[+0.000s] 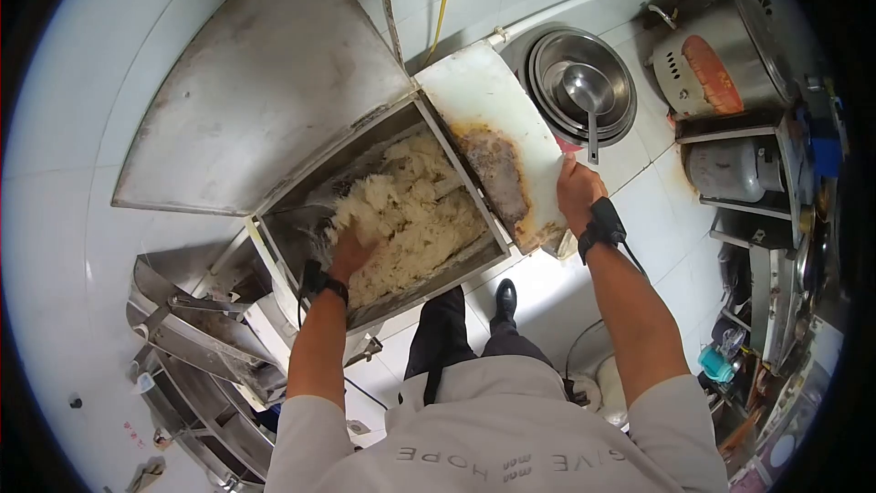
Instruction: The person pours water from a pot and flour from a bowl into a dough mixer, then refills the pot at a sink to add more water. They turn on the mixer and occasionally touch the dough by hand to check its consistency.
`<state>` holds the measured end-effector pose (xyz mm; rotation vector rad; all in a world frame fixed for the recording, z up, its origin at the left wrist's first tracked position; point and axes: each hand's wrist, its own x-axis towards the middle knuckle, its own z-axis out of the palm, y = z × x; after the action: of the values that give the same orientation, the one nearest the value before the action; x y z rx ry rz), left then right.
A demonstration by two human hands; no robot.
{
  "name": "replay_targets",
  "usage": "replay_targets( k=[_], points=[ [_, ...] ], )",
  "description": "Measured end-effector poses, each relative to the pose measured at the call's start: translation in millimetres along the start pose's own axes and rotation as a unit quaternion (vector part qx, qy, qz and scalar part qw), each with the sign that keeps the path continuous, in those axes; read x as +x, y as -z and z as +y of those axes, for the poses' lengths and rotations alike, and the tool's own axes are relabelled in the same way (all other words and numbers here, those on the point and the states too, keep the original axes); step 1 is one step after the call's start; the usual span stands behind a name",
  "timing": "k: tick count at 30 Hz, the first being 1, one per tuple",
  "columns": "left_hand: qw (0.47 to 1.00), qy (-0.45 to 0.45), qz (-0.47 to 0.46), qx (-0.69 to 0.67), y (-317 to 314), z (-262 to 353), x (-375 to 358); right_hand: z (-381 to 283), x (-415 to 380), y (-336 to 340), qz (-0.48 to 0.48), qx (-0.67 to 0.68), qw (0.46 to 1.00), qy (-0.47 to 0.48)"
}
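Note:
A pale, ragged mass of dough (411, 210) fills much of the open metal trough of a dough mixer (497, 260). My left hand (349, 256) reaches into the trough and touches the near left part of the dough. Its fingers are partly sunk in the dough, so their closing cannot be made out. My right hand (580, 194) is closed at the right edge of the mixer's white, rust-stained top panel (479, 87), fingers curled there. Both wrists wear black bands. The mixer's large metal lid (260, 91) stands raised behind the trough.
Nested metal bowls (620, 123) with a ladle (589, 91) lie beyond my right hand. A large metal pot (730, 55) and shelving (739, 210) stand at the right. Curved metal equipment (196, 347) is at the lower left. A white pipe (593, 2) runs along the wall.

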<state>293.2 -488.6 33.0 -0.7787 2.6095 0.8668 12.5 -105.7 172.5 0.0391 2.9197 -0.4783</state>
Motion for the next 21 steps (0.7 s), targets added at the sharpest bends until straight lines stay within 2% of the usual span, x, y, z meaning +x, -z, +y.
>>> replay_targets(
  k=[1,2,4,7,14,16,21],
  points=[
    [0.994,-0.058,-0.035,0.09,-14.1,-14.0,-7.8,-2.2,-1.3,1.5,0.005,0.0,1.0,-0.004],
    [0.994,-0.06,-0.034,0.09,-9.8,-1.3,-17.1,-2.8,-1.5,2.6,0.009,0.0,1.0,-0.009],
    [0.969,-0.012,-0.169,0.181,6.6,43.5,-43.9,-0.1,-1.2,1.6,0.01,0.0,1.0,-0.003],
    [0.96,-0.039,-0.189,0.201,13.7,70.0,-47.0,4.3,1.7,-4.4,0.008,-0.005,1.0,0.006],
    [0.957,-0.094,-0.174,0.212,-17.2,147.0,-5.3,2.6,1.1,-3.3,0.013,0.009,1.0,0.005],
    [0.935,-0.105,-0.182,0.287,-19.9,165.1,8.0,0.8,-0.1,0.8,0.002,0.007,1.0,0.0],
    [0.917,-0.143,-0.211,0.308,-24.1,170.7,23.4,-1.6,1.3,5.0,-0.013,0.003,1.0,-0.005]
  ],
)
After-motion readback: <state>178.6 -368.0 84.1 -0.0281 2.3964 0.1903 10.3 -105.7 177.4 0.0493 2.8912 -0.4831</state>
